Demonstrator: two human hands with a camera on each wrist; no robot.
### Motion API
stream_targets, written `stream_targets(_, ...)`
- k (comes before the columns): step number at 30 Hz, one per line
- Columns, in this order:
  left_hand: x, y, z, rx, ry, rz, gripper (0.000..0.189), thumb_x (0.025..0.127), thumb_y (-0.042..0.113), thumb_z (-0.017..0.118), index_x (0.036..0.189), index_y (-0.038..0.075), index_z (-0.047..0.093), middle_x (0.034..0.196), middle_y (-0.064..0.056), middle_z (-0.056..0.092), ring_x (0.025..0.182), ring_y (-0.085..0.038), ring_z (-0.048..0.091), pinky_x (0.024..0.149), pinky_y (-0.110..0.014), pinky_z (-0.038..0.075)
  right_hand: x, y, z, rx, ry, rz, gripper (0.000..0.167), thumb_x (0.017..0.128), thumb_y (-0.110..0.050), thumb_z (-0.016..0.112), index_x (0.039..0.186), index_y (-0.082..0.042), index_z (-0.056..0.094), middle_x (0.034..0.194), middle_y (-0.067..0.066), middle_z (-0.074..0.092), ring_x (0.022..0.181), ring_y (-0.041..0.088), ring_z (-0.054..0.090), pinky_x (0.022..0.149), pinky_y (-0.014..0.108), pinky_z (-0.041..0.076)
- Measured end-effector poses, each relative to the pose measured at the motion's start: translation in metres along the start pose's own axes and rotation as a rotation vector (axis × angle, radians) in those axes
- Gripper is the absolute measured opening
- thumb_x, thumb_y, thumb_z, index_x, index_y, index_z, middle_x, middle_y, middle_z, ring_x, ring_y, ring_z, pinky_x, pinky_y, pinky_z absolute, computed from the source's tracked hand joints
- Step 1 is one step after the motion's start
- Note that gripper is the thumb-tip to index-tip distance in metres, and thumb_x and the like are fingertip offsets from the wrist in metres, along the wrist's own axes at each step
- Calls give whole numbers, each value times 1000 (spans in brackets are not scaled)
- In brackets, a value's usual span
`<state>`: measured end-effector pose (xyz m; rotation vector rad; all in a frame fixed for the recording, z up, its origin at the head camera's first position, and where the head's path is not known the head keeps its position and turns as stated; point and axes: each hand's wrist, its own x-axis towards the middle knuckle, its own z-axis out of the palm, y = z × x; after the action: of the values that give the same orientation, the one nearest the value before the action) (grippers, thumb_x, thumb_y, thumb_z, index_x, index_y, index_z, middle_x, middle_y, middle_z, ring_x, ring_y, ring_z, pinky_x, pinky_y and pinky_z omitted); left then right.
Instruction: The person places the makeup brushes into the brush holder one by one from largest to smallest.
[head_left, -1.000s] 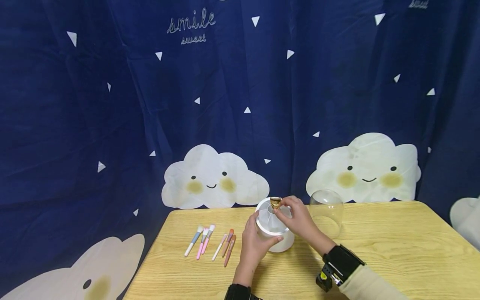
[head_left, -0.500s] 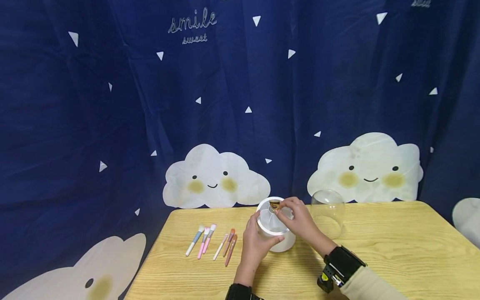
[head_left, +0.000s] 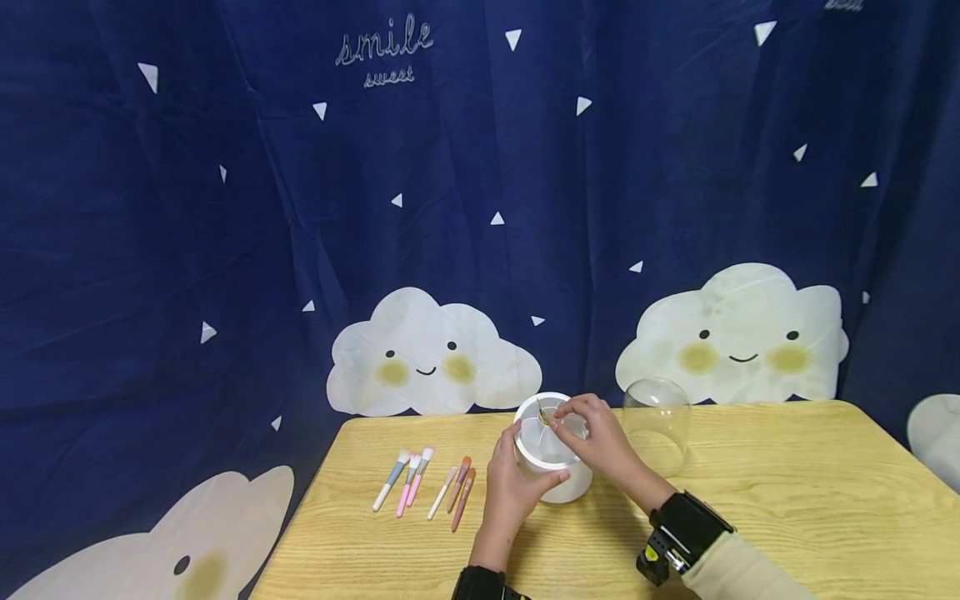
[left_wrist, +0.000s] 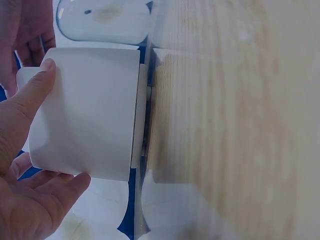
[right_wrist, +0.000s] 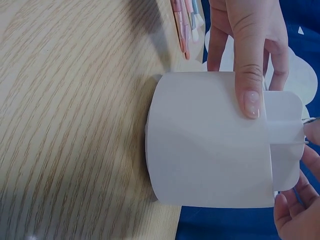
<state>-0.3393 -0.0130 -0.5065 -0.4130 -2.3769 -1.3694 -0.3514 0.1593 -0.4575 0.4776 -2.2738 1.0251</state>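
Note:
A white round brush holder [head_left: 534,458] with divided compartments stands at the table's middle, its plain curved wall [left_wrist: 85,115] large in the left wrist view. My left hand [head_left: 510,487] grips it from the left, the thumb on the near side and the fingers round the far side. Above the holder's centre, my right hand [head_left: 598,435] pinches a small gold piece [head_left: 543,413] between thumb and fingertips. The piece shows only a thin edge, so its exact kind is unclear. In the right wrist view the right fingertips [right_wrist: 313,132] are at the frame's edge, beside the holder's raised divider [right_wrist: 285,117].
Several makeup brushes [head_left: 387,484] with pink, blue and white handles lie to the left on the wooden table [head_left: 787,500]. A clear dome cover [head_left: 658,437] stands right of the holder, close to my right forearm. A dark blue curtain [head_left: 480,167] hangs behind the table.
The gold piece has turned from showing its broad face to showing a thin edge. My right fingertips have shifted slightly with it. The left hand and the holder have stayed in place.

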Motion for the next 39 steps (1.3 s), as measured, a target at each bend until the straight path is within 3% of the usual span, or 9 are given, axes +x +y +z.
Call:
stream_targets(6, 0, 2, -1, -6, -12, -14, 101, 65, 42, 96, 146, 8, 46, 137, -11, 58, 125, -28, 58, 101, -48, 50, -1, 0, -3, 7, -14, 35, 15, 84, -10, 81, 96, -5, 73, 104, 12, 65, 100, 29, 60, 75, 40, 53)
stream_targets(14, -1, 2, -1, -11, -9, -18, 101, 65, 41, 96, 145, 6, 46, 137, -12, 58, 125, -29, 58, 101, -48, 51, -7, 0, -9, 49, -7, 22, 21, 85, -9, 80, 102, -2, 70, 102, 12, 65, 96, 29, 61, 74, 52, 58)
stream_targets(27, -1, 3, 0, 29, 20, 8, 100, 63, 41, 97, 143, 6, 47, 135, -13, 60, 124, -30, 59, 100, -49, 51, -39, -1, -19, -19, 49, -66, 31, 83, -5, 79, 111, 0, 66, 109, 11, 65, 98, 29, 62, 75, 44, 56)
stream_targets(39, -2, 4, 0, 8, 26, 8, 100, 62, 36, 98, 143, 6, 48, 134, -13, 61, 124, -30, 59, 102, -48, 50, -60, -2, -18, 13, 133, 48, 29, 85, -2, 78, 112, -1, 67, 109, 8, 66, 101, 28, 63, 80, 49, 56)
